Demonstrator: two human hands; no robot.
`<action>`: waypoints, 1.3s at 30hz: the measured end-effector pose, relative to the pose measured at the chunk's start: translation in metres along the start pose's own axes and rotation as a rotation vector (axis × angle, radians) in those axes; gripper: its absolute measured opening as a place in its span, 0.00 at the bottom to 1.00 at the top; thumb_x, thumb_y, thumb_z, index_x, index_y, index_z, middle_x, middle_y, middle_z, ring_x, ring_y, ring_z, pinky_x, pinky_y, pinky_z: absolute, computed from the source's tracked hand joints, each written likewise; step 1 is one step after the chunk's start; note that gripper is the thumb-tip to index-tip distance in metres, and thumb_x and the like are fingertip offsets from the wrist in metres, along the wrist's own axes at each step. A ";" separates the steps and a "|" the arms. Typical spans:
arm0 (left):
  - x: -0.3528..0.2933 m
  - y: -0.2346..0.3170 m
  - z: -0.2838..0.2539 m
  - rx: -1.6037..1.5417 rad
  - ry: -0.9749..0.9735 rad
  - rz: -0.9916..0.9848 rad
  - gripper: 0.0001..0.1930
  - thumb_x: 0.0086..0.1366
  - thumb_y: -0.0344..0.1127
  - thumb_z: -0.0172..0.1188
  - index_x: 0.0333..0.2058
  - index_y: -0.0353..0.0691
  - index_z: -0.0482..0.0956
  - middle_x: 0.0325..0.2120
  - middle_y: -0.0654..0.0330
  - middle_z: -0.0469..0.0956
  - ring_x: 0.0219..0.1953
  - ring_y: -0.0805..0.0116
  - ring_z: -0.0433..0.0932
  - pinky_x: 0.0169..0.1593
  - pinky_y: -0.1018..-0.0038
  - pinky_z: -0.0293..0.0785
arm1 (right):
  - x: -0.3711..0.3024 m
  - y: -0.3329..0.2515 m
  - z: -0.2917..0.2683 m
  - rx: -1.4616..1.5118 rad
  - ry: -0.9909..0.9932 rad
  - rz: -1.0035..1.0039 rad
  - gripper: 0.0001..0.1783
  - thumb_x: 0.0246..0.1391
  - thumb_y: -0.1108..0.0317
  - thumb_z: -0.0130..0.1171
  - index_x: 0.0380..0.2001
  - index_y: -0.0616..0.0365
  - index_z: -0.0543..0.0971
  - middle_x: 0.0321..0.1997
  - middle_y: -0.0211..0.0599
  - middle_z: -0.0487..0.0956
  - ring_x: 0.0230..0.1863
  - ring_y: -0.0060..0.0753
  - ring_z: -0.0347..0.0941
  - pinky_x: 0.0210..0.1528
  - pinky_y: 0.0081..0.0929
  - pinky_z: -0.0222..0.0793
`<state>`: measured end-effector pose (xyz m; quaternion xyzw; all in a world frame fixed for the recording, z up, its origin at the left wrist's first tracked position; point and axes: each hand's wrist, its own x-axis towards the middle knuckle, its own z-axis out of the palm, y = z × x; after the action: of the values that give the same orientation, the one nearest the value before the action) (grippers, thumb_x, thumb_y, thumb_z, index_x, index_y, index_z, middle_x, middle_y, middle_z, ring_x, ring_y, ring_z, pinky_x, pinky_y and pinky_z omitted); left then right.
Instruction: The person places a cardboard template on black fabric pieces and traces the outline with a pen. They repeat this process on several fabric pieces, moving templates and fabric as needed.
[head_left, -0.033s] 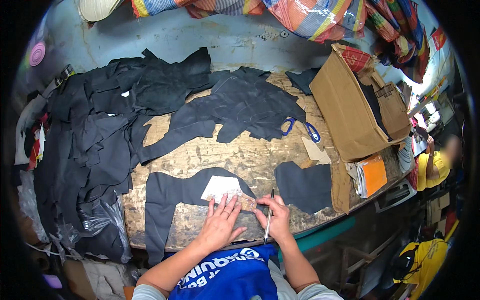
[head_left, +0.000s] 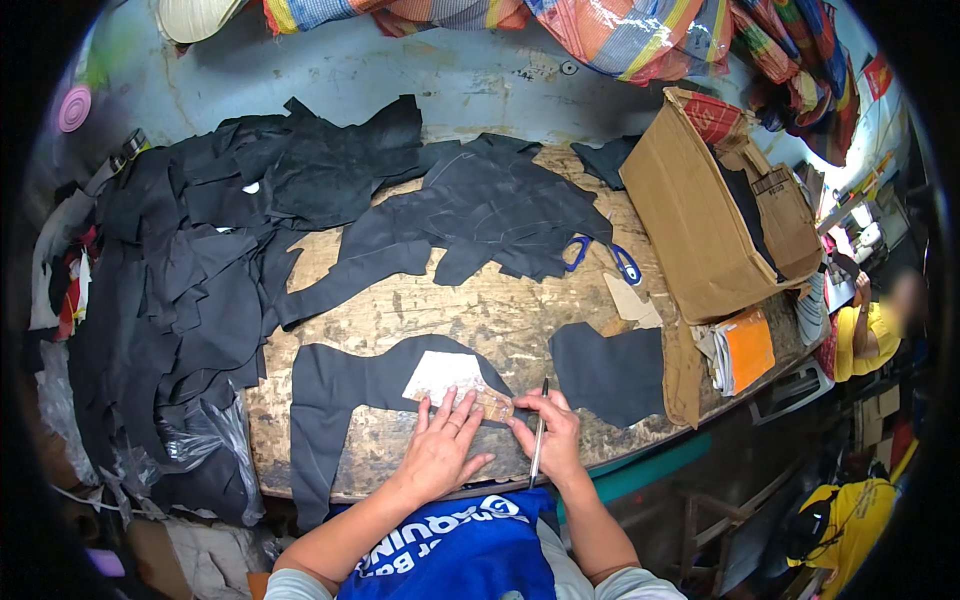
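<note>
A pale, worn paper pattern piece (head_left: 432,375) lies on a curved strip of black material (head_left: 325,400) near the table's front edge. My left hand (head_left: 440,450) rests flat on the pattern, its fingers spread and pressing on its lower part. Beside it, my right hand (head_left: 550,435) is closed around a slim silver-and-black pen (head_left: 538,450), which stands nearly upright. The thumb and a fingertip of that hand touch the pattern's narrow brownish end. Just right of my hands lies a separate black piece (head_left: 608,375).
Blue-handled scissors (head_left: 625,265) lie near more black pieces (head_left: 480,215). A big black heap (head_left: 190,270) covers the table's left side. At the right stand a cardboard box (head_left: 690,200) and an orange-covered stack (head_left: 748,350). A person in yellow (head_left: 862,335) is farther right.
</note>
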<state>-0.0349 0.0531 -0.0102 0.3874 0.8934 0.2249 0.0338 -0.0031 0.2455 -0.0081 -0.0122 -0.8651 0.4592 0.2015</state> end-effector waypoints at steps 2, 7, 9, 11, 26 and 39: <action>0.003 0.000 -0.001 -0.012 -0.007 0.008 0.33 0.57 0.53 0.59 0.55 0.35 0.68 0.61 0.45 0.58 0.65 0.43 0.52 0.63 0.42 0.46 | 0.001 0.001 0.001 0.000 0.001 0.001 0.17 0.34 0.78 0.69 0.32 0.59 0.79 0.33 0.42 0.78 0.39 0.40 0.75 0.41 0.29 0.71; 0.005 -0.001 -0.002 -0.018 -0.001 0.017 0.32 0.58 0.51 0.59 0.55 0.35 0.68 0.61 0.44 0.58 0.65 0.44 0.53 0.62 0.42 0.47 | 0.004 0.004 0.002 0.025 0.005 0.027 0.15 0.36 0.78 0.67 0.33 0.59 0.79 0.33 0.43 0.79 0.40 0.43 0.75 0.41 0.32 0.71; 0.005 0.000 -0.002 -0.022 0.027 0.032 0.31 0.58 0.50 0.59 0.54 0.34 0.68 0.61 0.44 0.58 0.65 0.45 0.53 0.63 0.43 0.48 | 0.004 0.005 0.003 0.001 0.016 -0.012 0.15 0.36 0.78 0.67 0.32 0.59 0.79 0.33 0.43 0.79 0.40 0.44 0.75 0.42 0.32 0.71; 0.005 0.000 -0.001 -0.017 -0.001 0.017 0.31 0.59 0.50 0.59 0.55 0.34 0.68 0.61 0.44 0.58 0.65 0.45 0.53 0.63 0.43 0.48 | 0.004 0.005 0.004 0.002 0.013 -0.020 0.15 0.35 0.80 0.67 0.32 0.60 0.79 0.33 0.43 0.79 0.40 0.42 0.75 0.42 0.31 0.71; 0.004 0.002 -0.001 0.012 0.019 0.000 0.31 0.57 0.51 0.59 0.54 0.36 0.69 0.61 0.47 0.59 0.65 0.46 0.53 0.63 0.43 0.46 | 0.003 0.006 0.001 0.048 0.028 -0.001 0.13 0.40 0.80 0.64 0.33 0.59 0.79 0.33 0.43 0.79 0.37 0.40 0.76 0.40 0.29 0.71; 0.004 -0.001 -0.003 -0.005 0.033 -0.022 0.32 0.56 0.53 0.61 0.54 0.38 0.70 0.60 0.48 0.60 0.64 0.45 0.54 0.62 0.44 0.48 | 0.007 0.005 0.005 -0.063 0.007 -0.072 0.15 0.36 0.79 0.67 0.32 0.59 0.79 0.32 0.38 0.81 0.40 0.41 0.74 0.42 0.31 0.70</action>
<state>-0.0389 0.0545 -0.0071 0.3736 0.8975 0.2331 0.0223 -0.0122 0.2457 -0.0126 0.0110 -0.8783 0.4241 0.2205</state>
